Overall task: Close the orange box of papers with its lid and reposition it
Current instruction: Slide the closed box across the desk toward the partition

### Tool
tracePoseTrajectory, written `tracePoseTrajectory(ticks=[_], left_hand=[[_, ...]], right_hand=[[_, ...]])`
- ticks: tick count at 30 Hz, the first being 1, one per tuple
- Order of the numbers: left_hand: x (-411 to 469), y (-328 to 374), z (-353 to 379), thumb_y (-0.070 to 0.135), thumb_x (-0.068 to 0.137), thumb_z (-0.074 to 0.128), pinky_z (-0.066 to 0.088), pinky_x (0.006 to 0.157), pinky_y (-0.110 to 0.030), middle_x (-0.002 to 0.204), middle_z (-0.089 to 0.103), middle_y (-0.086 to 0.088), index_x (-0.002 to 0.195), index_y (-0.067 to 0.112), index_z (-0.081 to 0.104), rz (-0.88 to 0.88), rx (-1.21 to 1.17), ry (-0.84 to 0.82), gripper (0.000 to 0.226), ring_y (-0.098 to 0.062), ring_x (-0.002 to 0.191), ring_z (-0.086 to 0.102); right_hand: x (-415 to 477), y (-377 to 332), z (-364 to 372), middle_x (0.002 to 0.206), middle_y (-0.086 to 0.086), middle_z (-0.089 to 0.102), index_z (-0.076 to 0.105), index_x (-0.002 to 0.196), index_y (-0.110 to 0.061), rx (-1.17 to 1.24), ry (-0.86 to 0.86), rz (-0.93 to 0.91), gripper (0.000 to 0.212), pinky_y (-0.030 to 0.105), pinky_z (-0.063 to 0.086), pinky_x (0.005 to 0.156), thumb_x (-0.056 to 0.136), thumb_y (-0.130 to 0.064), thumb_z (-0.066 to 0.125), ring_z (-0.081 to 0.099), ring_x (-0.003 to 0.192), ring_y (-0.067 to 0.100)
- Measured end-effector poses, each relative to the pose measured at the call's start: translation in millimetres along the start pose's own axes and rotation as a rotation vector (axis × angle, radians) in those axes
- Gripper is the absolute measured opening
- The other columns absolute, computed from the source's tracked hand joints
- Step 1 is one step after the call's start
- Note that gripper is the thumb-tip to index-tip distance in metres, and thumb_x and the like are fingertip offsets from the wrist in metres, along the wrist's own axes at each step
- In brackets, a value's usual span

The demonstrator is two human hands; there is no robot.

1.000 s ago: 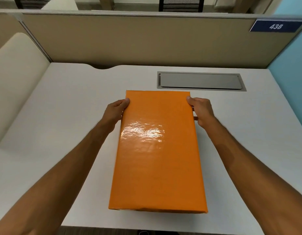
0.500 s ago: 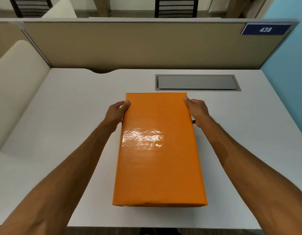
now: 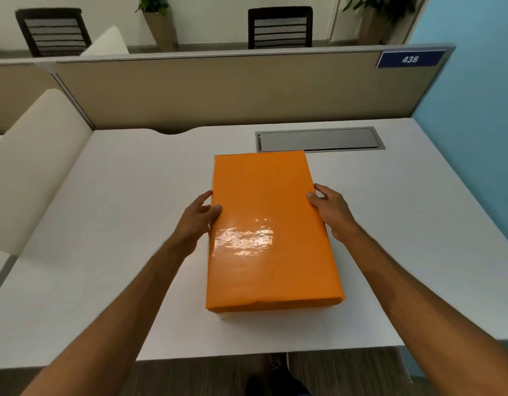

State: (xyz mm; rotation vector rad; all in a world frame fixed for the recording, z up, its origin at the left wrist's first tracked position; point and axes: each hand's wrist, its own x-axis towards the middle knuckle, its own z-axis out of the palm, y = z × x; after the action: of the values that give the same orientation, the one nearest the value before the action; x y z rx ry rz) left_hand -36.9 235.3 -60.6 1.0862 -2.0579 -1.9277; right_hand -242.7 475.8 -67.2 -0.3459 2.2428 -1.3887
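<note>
Orange box (image 3: pixel 271 232), lid on, mid-desk (image 3: pixel 118 224); left hand (image 3: pixel 197 220) and right hand (image 3: pixel 330 208) fingers spread, pressed against its long sides; fingertips partly hidden

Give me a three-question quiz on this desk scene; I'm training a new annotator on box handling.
1. True or false: the lid is already on the box.
2. Where do the left hand and right hand touch the box? A) its long sides B) its near end C) its top centre
3. What grey thing is set into the desk just beyond the box's far right corner?

Key: 1 true; 2 A; 3 a recessed metal cover.
</note>
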Motion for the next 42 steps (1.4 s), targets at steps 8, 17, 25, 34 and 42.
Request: tracePoseTrajectory(ticks=[8,17,25,34,42], left_hand=[[-46.1,-15.5,2.7,0.038,0.089,0.067,0.049,0.1,-0.057,0.147,0.05,-0.011,0.155,0.03,0.027,-0.036,-0.004,-0.083,0.077,-0.036,0.125,0.057],[-69.0,-23.6,5.7,0.039,0.088,0.069,0.047,0.098,-0.064,0.148,0.046,-0.004,0.155,0.041,0.018,-0.148,-0.058,-0.142,0.084,-0.036,0.123,0.056],[-68.1,-21.1,10.2,0.039,0.086,0.072,0.051,0.094,-0.062,0.149,0.047,-0.005,0.154,0.043,0.019,-0.165,-0.059,-0.116,0.087,-0.038,0.12,0.058],[-74.1,-8.7,-13.9,0.036,0.088,0.071,0.054,0.09,-0.061,0.146,0.049,-0.007,0.152,0.04,0.025,-0.154,-0.07,0.001,0.08,-0.038,0.118,0.059],[-84.1,-1.3,-53.3,0.032,0.089,0.069,0.052,0.094,-0.062,0.147,0.049,-0.009,0.154,0.037,0.025,-0.139,-0.096,0.111,0.079,-0.04,0.12,0.058]], right_hand=[[-56.1,17.7,-3.8,0.131,0.009,0.062,0.042,0.147,-0.024,0.037,-0.024,0.034,0.055,0.049,0.053,0.094,0.096,-0.04,0.056,0.065,0.106,0.026],[-86.2,31.1,-9.5,0.119,-0.003,0.062,0.037,0.149,-0.03,0.129,-0.085,0.112,0.063,0.029,0.049,0.057,0.092,-0.047,0.058,0.064,0.087,0.008],[-76.7,25.0,-9.7,0.126,0.005,0.062,0.037,0.149,-0.027,0.134,-0.134,0.086,0.081,0.037,0.055,0.065,0.08,-0.038,0.077,0.066,0.092,0.02],[-50.3,0.0,9.6,0.132,0.008,0.06,0.037,0.148,-0.027,0.146,-0.241,0.014,0.09,0.033,0.054,0.062,0.07,-0.042,0.079,0.065,0.09,0.017],[-27.8,-29.7,49.5,0.133,0.009,0.059,0.037,0.148,-0.028,0.14,-0.345,-0.028,0.085,0.039,0.057,0.069,0.075,-0.038,0.079,0.066,0.095,0.024]])
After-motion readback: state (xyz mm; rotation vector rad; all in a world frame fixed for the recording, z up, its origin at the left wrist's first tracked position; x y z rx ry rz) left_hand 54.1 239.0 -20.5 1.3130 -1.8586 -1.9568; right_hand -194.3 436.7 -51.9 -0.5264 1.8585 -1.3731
